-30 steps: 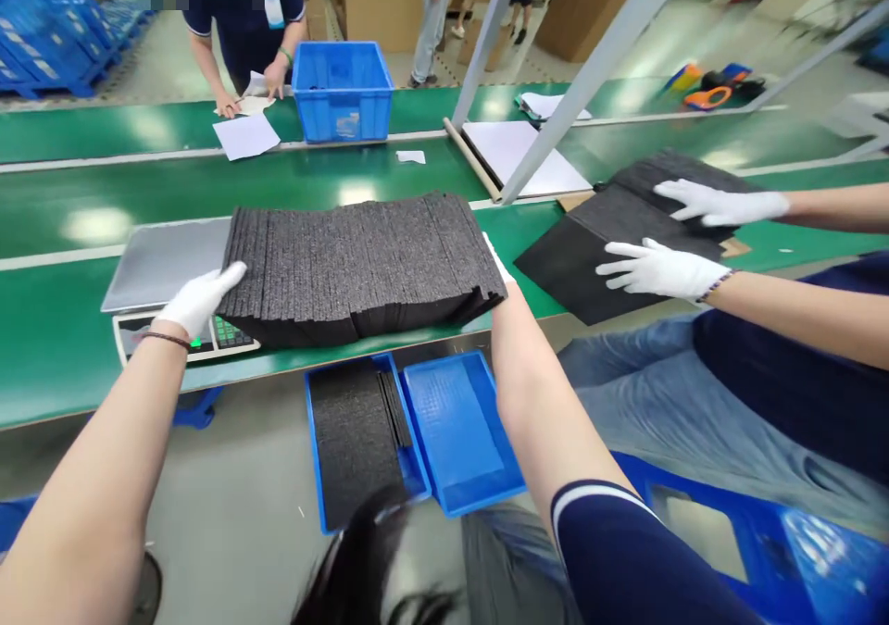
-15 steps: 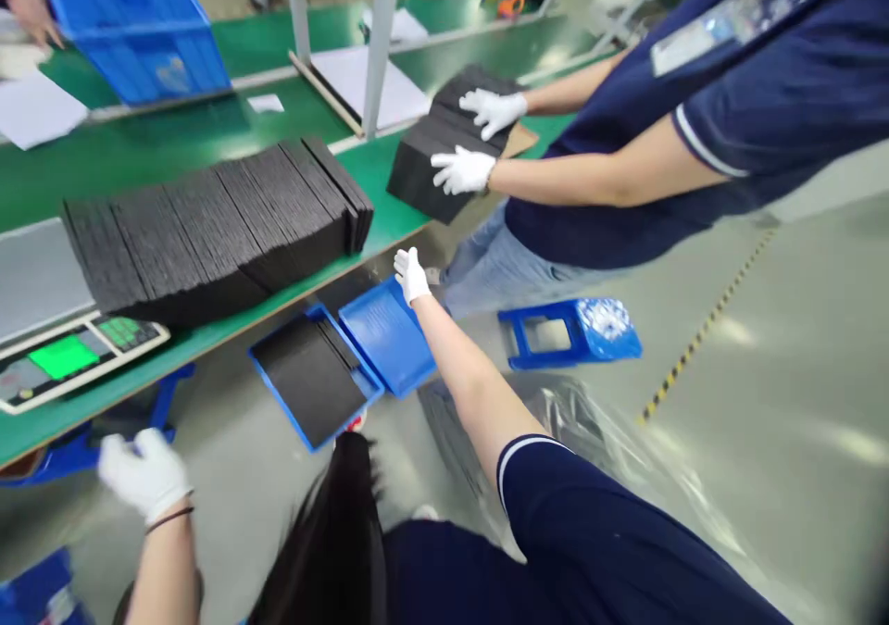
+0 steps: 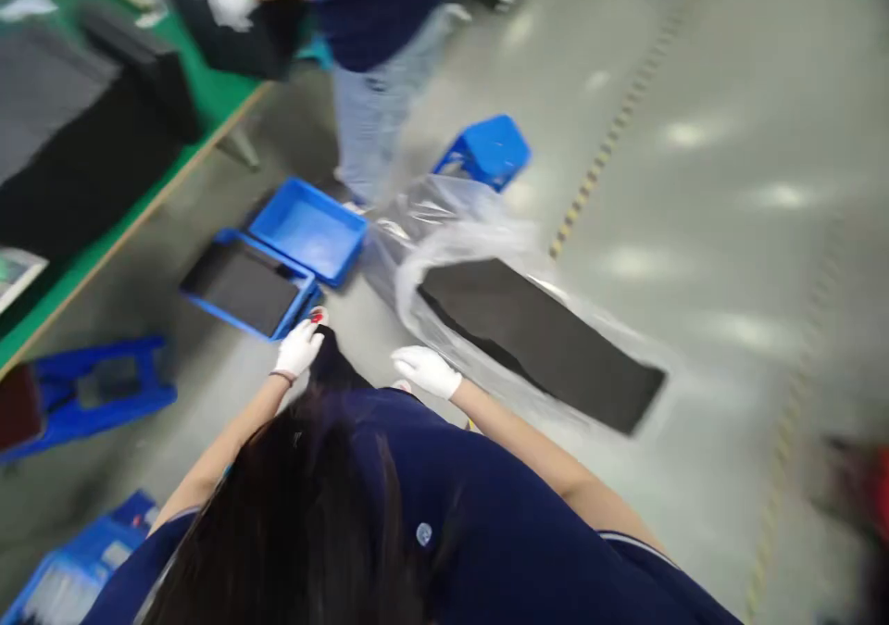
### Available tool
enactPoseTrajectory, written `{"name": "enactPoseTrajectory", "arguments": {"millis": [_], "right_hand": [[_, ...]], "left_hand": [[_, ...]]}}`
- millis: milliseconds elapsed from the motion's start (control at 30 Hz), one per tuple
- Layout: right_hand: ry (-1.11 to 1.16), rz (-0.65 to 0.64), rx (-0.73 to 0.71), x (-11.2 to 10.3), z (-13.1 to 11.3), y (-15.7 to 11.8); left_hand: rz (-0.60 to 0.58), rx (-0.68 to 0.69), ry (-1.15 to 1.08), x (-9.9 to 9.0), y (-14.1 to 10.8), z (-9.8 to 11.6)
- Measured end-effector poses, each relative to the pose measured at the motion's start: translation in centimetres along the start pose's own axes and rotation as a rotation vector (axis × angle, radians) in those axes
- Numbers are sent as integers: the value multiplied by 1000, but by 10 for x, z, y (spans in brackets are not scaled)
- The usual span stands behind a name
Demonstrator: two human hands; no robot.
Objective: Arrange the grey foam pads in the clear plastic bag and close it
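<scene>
My left hand (image 3: pixel 298 348), in a white glove, hangs beside the near corner of a blue tray (image 3: pixel 262 331) with dark sheets (image 3: pixel 243 282) in it; motion smears its fingers. To the right my right hand (image 3: pixel 425 371), also gloved, is near the edge of a clear plastic bag (image 3: pixel 409 282), and its fingers reach out with nothing in them. A long stack of black sheets (image 3: pixel 542 338) lies in the open bag on the floor. Behind the tray with the sheets, a second blue tray (image 3: pixel 309 227) has nothing visible inside.
A green table (image 3: pixel 208 97) with black stacks (image 3: pixel 90 143) runs along the left. A person (image 3: pixel 389 14) stands at it, a gloved hand on a black block. Blue stools stand at the left (image 3: pixel 104 389) and beyond the bag (image 3: pixel 493 148); blue containers (image 3: pixel 83 551) are at lower left.
The view has swung right and down towards the floor. Both my hands are now low in front of my body, and the right one has drawn back from beside the table. The bagged stack has come into view.
</scene>
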State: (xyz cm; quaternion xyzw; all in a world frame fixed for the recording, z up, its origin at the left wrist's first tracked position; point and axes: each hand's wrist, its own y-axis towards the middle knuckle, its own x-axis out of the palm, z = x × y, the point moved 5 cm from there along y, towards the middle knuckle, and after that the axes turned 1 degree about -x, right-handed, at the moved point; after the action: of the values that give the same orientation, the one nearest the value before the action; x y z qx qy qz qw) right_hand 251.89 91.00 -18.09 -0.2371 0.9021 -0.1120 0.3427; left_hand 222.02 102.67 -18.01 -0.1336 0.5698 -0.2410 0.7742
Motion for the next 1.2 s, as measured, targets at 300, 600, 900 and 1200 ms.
{"name": "enactPoseTrajectory", "arguments": {"millis": [300,600,900,1200], "right_hand": [[37,410,580,-65,140,-304],[-47,499,938,-104,279,-361],[-387,350,845,-173,369,-357],[-477,316,676,-224,486,-399]], "left_hand": [[-128,670,98,91,-50,256],[-459,666,106,202,-80,360],[-437,705,48,226,-77,462],[-285,999,92,350,-155,643]]}}
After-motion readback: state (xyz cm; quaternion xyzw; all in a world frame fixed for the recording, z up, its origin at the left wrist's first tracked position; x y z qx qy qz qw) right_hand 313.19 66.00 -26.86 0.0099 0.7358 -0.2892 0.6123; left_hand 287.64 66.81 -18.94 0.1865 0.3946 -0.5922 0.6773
